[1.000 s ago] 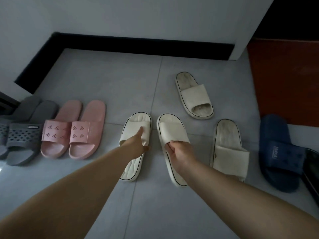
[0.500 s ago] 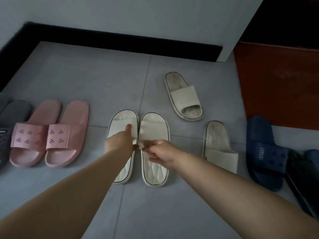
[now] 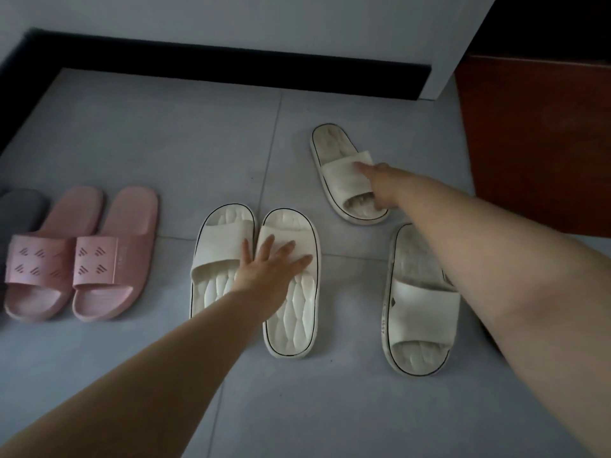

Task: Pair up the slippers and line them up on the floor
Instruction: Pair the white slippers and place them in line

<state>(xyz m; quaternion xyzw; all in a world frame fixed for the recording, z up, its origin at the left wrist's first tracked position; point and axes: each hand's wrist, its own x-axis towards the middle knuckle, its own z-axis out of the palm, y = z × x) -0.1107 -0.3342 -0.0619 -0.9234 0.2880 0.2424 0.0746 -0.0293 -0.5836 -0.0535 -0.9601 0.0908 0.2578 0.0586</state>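
Head view: the white pair [image 3: 254, 276] lies side by side, touching, just right of the pink pair [image 3: 81, 256] on the floor [image 3: 198, 153]. The left hand [image 3: 264, 272], earlier pinching a strap, now rests flat on it, grip spread. The right hand [image 3: 380, 185] has left the pair and reached the far white slipper [image 3: 347, 175] beyond; its grip cannot be told. Another white slipper [image 3: 418, 302] lies right of the pair.

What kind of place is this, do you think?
Probably a home entryway or hallway corner: a grey tiled floor, a white wall with black baseboard, and house slippers lined up, like the pink pair and white pair.
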